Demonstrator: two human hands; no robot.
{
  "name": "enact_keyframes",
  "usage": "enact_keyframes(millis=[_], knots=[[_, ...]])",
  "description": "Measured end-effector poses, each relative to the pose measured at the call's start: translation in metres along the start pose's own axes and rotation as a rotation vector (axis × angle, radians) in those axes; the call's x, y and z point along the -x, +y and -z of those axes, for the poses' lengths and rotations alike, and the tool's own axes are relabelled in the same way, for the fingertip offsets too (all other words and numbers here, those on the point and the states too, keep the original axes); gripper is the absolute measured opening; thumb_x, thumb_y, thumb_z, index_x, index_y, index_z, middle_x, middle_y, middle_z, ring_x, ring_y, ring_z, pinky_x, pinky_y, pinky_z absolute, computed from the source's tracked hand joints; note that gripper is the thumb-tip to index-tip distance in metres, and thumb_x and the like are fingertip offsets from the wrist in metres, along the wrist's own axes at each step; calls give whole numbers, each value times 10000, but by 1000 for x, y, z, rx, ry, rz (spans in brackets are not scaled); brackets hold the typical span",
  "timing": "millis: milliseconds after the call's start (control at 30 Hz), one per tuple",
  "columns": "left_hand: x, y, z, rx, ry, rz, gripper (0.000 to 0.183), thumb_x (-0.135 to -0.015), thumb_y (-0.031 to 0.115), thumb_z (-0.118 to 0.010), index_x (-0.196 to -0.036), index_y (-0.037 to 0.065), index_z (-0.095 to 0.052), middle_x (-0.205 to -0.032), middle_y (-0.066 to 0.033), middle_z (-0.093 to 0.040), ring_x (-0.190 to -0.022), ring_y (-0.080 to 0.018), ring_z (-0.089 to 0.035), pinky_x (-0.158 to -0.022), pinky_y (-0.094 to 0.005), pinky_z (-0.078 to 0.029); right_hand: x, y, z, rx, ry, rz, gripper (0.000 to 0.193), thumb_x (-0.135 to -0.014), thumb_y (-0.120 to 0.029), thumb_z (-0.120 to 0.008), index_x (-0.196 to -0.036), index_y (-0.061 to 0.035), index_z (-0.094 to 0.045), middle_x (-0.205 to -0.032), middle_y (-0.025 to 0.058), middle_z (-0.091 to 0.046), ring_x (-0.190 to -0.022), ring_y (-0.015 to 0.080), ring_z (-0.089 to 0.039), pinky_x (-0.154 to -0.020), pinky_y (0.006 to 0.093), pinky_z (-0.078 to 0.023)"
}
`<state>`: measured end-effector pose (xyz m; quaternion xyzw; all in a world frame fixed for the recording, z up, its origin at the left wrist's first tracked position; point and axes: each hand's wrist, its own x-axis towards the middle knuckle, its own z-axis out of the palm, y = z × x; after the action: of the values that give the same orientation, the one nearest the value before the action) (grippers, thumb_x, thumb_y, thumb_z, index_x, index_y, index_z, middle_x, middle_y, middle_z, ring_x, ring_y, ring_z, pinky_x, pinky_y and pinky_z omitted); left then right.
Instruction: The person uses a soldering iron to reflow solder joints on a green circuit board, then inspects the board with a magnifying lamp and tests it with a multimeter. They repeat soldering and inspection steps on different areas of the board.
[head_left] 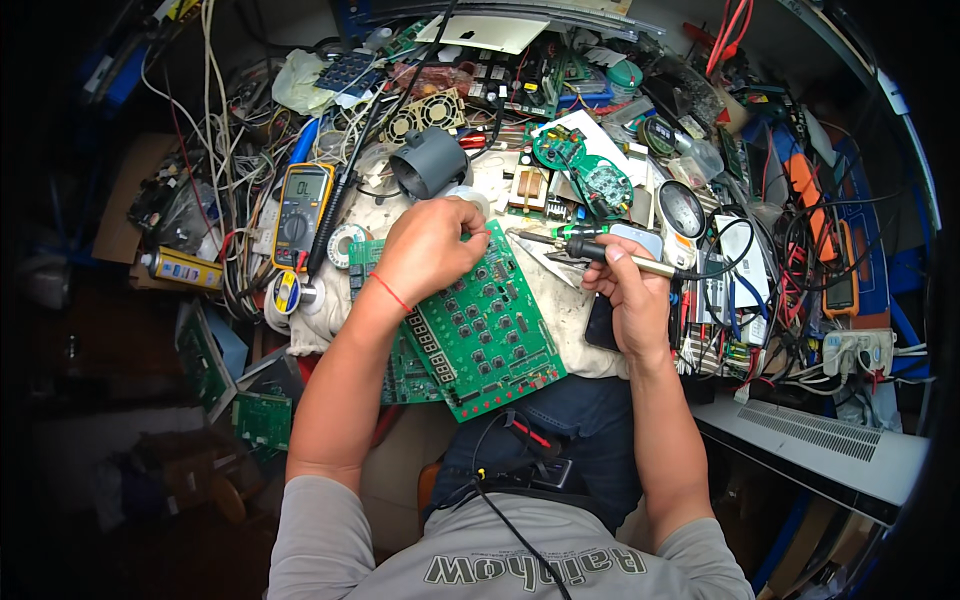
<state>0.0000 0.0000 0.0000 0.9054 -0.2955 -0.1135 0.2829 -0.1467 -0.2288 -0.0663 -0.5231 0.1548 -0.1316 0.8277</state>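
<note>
At near edge of table (592,356), green button-studded circuit board (490,325) overhangs, likely for close reach. Left hand (437,243) bends over its top, perhaps steadying; grip cannot be told. Right hand (634,290) clamped on soldering iron (655,267), presumably at cooler end. Yellow multimeter (301,215) angled, seemingly for reading.

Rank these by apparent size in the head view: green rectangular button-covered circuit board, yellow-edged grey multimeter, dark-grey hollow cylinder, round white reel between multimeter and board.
1. Green circuit board
2. Multimeter and dark-grey cylinder: too alike to rank
3. White reel
</note>
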Motion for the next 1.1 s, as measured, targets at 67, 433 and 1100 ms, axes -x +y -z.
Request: enact_keyframes(millis=[67, 433, 1100], knots=[[2, 5, 1, -49, 33, -23, 193, -829, 200, -777, -887, 18, -747, -1047, -155, -756, -919, -328, -733, -839, -410, -566, -2, -3, 0, 56, -22, 36, 270, -1029, -188, -644, -1192, 26, -674, -925, 74, -709, -789, 127, -685, -738, 269, -565], [29, 17, -2, -132, 296, -227, 119, -884, 74, -742, -997, 41, -754, -914, -128, -686, -809, -331, -681, -721, -404, -533, 4, -1, 1, 170, -28, 102, 316, -1037, -200, -625, -1240, 42, -639, -908, 84, -707, -795, 137, -679, -767, 293, -571], [128, -2, 2, 181, 621, 83, 40, -944, 15, -695, -979, -5, -689, -900, -88, -690, -752, -162, -625, -679, -293, -491, 10, -8, 18, -146, -34, 102, 339, -1047, -206, -593, -1257, 60, -616, -973, 100, -705, -828, 152, -678, -783, 322, -588]])
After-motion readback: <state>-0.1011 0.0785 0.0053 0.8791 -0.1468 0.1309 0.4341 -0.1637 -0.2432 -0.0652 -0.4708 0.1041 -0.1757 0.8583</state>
